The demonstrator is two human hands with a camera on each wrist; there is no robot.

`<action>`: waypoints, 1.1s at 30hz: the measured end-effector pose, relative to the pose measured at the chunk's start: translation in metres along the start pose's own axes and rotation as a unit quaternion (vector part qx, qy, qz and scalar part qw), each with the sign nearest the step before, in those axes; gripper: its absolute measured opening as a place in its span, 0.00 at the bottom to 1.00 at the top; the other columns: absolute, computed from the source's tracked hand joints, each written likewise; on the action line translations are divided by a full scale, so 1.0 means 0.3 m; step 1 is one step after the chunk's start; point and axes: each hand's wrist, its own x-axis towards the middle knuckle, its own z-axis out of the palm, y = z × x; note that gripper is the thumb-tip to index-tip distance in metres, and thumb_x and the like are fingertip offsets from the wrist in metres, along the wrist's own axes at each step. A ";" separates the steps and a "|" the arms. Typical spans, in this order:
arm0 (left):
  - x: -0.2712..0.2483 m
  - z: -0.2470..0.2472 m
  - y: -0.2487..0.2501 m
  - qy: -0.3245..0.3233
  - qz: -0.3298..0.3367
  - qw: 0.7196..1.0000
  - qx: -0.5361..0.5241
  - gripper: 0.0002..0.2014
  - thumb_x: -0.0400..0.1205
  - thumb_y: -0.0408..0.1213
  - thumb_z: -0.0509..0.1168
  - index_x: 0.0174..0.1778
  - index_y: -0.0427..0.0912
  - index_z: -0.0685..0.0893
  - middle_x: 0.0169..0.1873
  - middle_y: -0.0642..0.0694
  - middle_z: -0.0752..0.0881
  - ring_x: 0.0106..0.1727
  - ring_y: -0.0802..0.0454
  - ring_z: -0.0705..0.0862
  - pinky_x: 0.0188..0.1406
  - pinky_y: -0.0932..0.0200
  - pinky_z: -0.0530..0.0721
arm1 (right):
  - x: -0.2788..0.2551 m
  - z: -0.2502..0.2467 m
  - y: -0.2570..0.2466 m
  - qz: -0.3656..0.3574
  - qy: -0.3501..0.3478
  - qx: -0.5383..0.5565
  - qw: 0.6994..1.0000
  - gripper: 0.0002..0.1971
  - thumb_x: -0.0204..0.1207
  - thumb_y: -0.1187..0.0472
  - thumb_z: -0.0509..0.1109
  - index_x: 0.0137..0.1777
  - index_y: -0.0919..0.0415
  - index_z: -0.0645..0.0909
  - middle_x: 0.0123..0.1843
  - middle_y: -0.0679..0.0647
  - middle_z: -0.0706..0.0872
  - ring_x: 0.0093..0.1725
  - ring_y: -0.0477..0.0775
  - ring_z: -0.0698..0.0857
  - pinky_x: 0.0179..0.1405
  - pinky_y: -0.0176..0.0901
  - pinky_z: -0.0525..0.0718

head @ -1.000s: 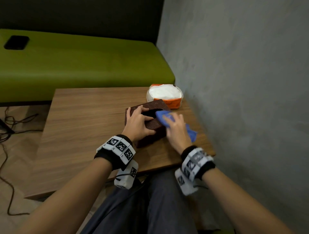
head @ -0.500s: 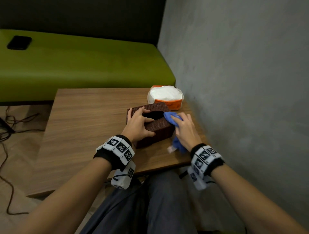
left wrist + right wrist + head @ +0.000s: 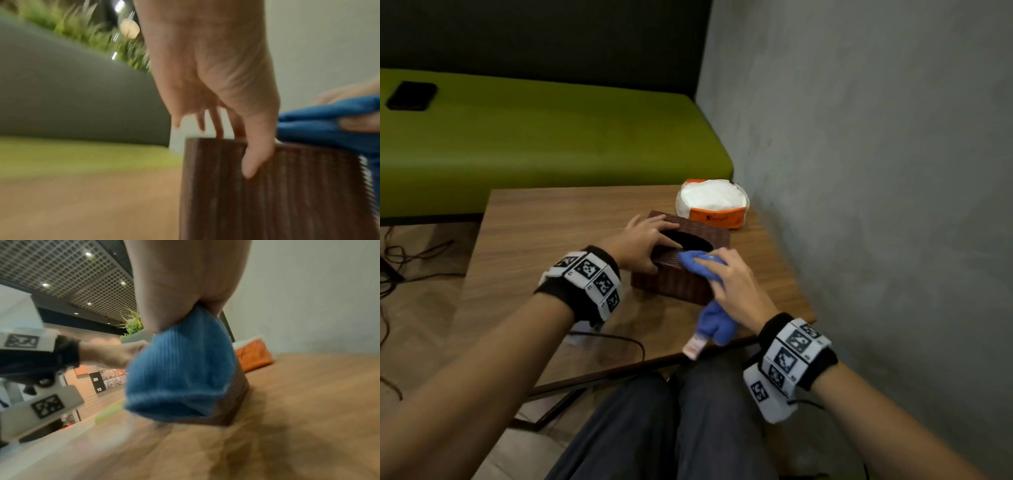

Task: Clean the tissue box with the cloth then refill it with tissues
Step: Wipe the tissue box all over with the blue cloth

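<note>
The brown ribbed tissue box [image 3: 671, 286] stands on the wooden table [image 3: 544, 240], its dark oval opening facing up. My left hand [image 3: 654, 245] grips the box's left end, fingers over the top and the thumb [image 3: 255, 162] pressed on the near side of the box [image 3: 287, 194]. My right hand [image 3: 717, 274] holds the blue cloth [image 3: 698, 262] against the near top edge of the box. The cloth's loose end and its label hang below my palm. The right wrist view shows the cloth [image 3: 180, 369] draped in front of the box [image 3: 236, 394]. An open orange-and-white tissue pack [image 3: 712, 202] lies just behind the box.
A grey wall [image 3: 876, 171] runs close along the table's right side. A green bench [image 3: 551, 144] stands behind the table, with a black phone [image 3: 412, 96] at its left end. Cables [image 3: 400, 260] lie on the floor to the left. My knees are under the table's near edge.
My right hand has brought the cloth from the box's right end round to the near top edge. The box has turned slightly under my left hand, which kept its hold.
</note>
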 end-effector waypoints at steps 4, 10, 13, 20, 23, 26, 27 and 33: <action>0.012 -0.006 0.115 -0.025 -0.076 0.995 -0.058 0.32 0.68 0.54 0.73 0.69 0.53 0.77 0.77 0.45 0.63 0.80 0.42 0.55 0.74 0.23 0.51 | 0.050 -0.037 0.096 0.107 0.097 0.001 0.989 0.20 0.71 0.72 0.58 0.62 0.69 0.80 0.58 0.67 0.81 0.59 0.67 0.77 0.60 0.43 0.72; 0.000 0.140 0.161 0.168 -0.101 0.974 -0.112 0.35 0.57 0.68 0.66 0.55 0.49 0.87 0.73 0.47 0.69 0.79 0.47 0.59 0.76 0.29 0.37 | -0.006 0.046 0.007 0.050 0.041 -0.026 0.998 0.21 0.73 0.74 0.63 0.66 0.65 0.77 0.61 0.64 0.78 0.59 0.62 0.76 0.61 0.51 0.79; -0.012 0.136 0.143 0.162 -0.081 0.973 -0.140 0.33 0.57 0.65 0.64 0.51 0.48 0.89 0.74 0.48 0.69 0.78 0.51 0.64 0.78 0.36 0.35 | -0.050 0.020 0.027 -0.029 -0.015 -0.040 0.999 0.20 0.70 0.76 0.65 0.63 0.66 0.79 0.59 0.65 0.81 0.54 0.64 0.79 0.55 0.49 0.79; -0.018 0.113 0.146 0.150 -0.081 0.973 -0.156 0.20 0.64 0.47 0.76 0.52 0.48 0.89 0.73 0.49 0.69 0.78 0.52 0.63 0.78 0.38 0.34 | -0.014 0.039 0.015 0.000 -0.008 -0.035 0.999 0.21 0.70 0.76 0.64 0.64 0.66 0.78 0.60 0.65 0.79 0.55 0.64 0.76 0.55 0.52 0.79; -0.019 0.108 0.155 0.134 -0.073 0.977 -0.151 0.21 0.65 0.46 0.76 0.54 0.47 0.88 0.75 0.48 0.67 0.79 0.52 0.61 0.78 0.39 0.33 | -0.038 -0.004 0.074 -0.023 -0.014 -0.047 0.999 0.24 0.70 0.77 0.63 0.66 0.64 0.77 0.62 0.64 0.80 0.55 0.64 0.77 0.58 0.52 0.78; -0.026 0.095 0.160 0.088 -0.049 0.983 -0.153 0.23 0.68 0.43 0.75 0.59 0.45 0.86 0.77 0.48 0.63 0.81 0.51 0.57 0.79 0.41 0.32 | 0.070 -0.001 0.100 0.086 0.031 -0.027 0.995 0.20 0.74 0.75 0.61 0.65 0.66 0.78 0.61 0.66 0.79 0.59 0.66 0.75 0.63 0.56 0.76; -0.035 0.080 0.147 0.059 -0.032 0.986 -0.153 0.23 0.69 0.41 0.75 0.61 0.43 0.85 0.78 0.47 0.62 0.82 0.50 0.54 0.80 0.43 0.32 | 0.095 0.001 0.092 0.096 0.031 0.006 0.995 0.19 0.75 0.74 0.61 0.64 0.66 0.79 0.60 0.66 0.79 0.60 0.65 0.76 0.63 0.52 0.75; -0.114 -0.030 0.019 -0.071 -0.031 0.993 -0.087 0.25 0.73 0.32 0.70 0.68 0.46 0.79 0.83 0.48 0.48 0.83 0.47 0.40 0.82 0.42 0.39 | 0.059 0.006 0.117 0.106 0.056 0.072 0.990 0.17 0.75 0.74 0.63 0.63 0.66 0.80 0.61 0.65 0.81 0.61 0.64 0.78 0.62 0.44 0.71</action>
